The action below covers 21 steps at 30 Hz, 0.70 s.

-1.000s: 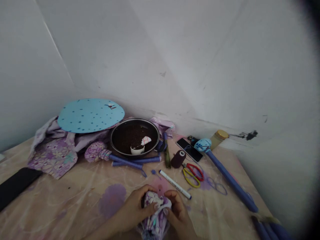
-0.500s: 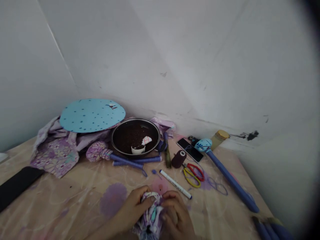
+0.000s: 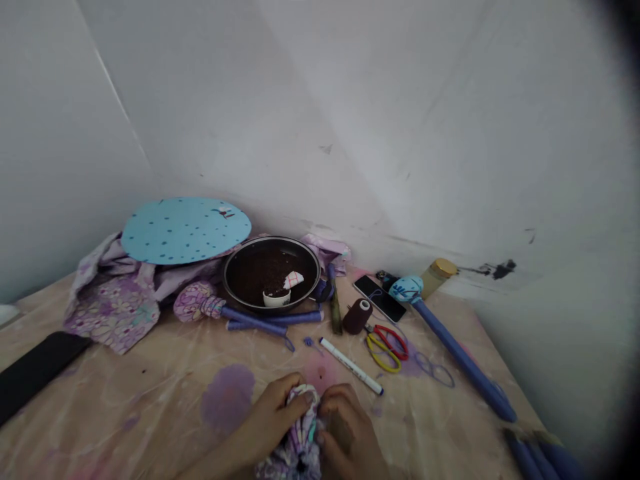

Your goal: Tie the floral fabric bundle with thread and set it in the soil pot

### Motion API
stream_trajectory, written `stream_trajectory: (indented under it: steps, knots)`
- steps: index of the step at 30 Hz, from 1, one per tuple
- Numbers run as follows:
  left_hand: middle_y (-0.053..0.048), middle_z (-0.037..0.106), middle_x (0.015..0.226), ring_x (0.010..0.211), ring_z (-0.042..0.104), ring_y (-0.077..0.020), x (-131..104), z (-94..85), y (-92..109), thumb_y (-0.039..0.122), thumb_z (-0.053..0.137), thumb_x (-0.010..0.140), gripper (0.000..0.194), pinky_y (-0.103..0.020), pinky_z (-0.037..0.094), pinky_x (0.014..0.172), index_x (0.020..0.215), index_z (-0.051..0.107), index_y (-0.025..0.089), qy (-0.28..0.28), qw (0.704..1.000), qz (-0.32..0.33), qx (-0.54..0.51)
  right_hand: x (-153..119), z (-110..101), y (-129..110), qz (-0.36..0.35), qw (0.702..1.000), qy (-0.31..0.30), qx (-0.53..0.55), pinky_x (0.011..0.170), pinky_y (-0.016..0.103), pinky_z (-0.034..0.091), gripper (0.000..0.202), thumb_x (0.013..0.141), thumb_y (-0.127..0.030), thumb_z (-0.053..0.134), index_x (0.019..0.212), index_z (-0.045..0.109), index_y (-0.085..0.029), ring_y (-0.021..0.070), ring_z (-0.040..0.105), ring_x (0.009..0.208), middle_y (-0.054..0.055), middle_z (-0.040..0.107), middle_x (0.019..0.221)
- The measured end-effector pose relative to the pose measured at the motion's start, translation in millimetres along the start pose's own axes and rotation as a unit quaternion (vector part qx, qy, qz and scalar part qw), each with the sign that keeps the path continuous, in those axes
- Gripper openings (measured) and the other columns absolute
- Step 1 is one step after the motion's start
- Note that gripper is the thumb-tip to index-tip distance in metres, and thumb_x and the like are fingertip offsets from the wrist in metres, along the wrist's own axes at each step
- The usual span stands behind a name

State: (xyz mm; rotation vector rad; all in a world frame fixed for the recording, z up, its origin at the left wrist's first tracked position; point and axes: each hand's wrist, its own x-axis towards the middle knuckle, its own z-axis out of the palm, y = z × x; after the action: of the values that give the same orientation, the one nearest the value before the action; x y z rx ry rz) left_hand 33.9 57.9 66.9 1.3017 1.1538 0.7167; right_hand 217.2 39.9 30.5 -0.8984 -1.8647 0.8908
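Note:
A gathered bundle of purple floral cloth [image 3: 301, 433] is between my hands at the bottom of the head view. My left hand [image 3: 273, 417] grips its left side, thumb laid over the top. On the other side my right hand [image 3: 353, 430] has its fingers curled and pressed against the cloth. The bundle's lower end bunches into a dark puckered opening, and its bottom is cut off by the frame edge. Just beyond the hands lies a white marker pen [image 3: 351, 366]. Scissors with one red and one yellow handle [image 3: 387, 348] rest farther right.
Behind stands a dark pan [image 3: 235, 293] holding dark grains and a white cup [image 3: 277, 299]. A maroon thread spool [image 3: 354, 321], phone [image 3: 380, 298] and blue-headed stick [image 3: 463, 363] are to the right. Leftward are floral cloth [image 3: 115, 310], a blue oval board [image 3: 185, 233] and a black slab [image 3: 40, 370].
The cloth bundle has been turned and squeezed slightly, its lower end spreading leftward. My right fingers have closed in a little on it. Other things stay put.

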Motion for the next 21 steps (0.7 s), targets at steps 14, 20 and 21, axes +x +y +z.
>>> stream_trajectory:
  steps: [14, 20, 21]
  knots:
    - [0.005, 0.039, 0.066, 0.068, 0.040, -0.0152, 4.2, 3.6, -12.8, 0.039, 0.055, 0.084, 0.027, -0.025, 0.034, 0.065, 0.068, 0.048, 0.019, 0.012, 0.998, -0.009, -0.069, -4.0, 7.1, 4.7, 0.098, 0.980, 0.042, 0.169, 0.068, 0.026, 0.038, 0.014, 0.094, -0.029, 0.046, 0.081, 0.044, -0.024, 0.0174, 0.045, 0.075, 0.000, 0.044, 0.082]
    - [0.004, 0.044, 0.063, 0.069, 0.043, -0.0171, 8.2, 3.7, -24.9, 0.050, 0.058, 0.082, 0.036, -0.026, 0.037, 0.066, 0.064, 0.052, 0.019, 0.036, 0.991, -0.035, -0.121, -9.7, 9.3, 15.0, 0.206, 0.923, 0.033, 0.322, 0.062, 0.025, 0.037, 0.028, 0.091, -0.047, 0.057, 0.079, 0.049, -0.022, 0.0147, 0.040, 0.067, -0.002, 0.046, 0.075]
    - [0.004, 0.044, 0.062, 0.068, 0.043, -0.0170, 8.5, 3.3, -26.0, 0.053, 0.058, 0.081, 0.038, -0.026, 0.037, 0.066, 0.063, 0.053, 0.019, 0.035, 0.990, -0.040, -0.132, -10.8, 10.2, 16.4, 0.209, 0.920, 0.033, 0.331, 0.060, 0.024, 0.036, 0.029, 0.091, -0.048, 0.058, 0.079, 0.050, -0.022, 0.0141, 0.039, 0.065, -0.002, 0.046, 0.075]
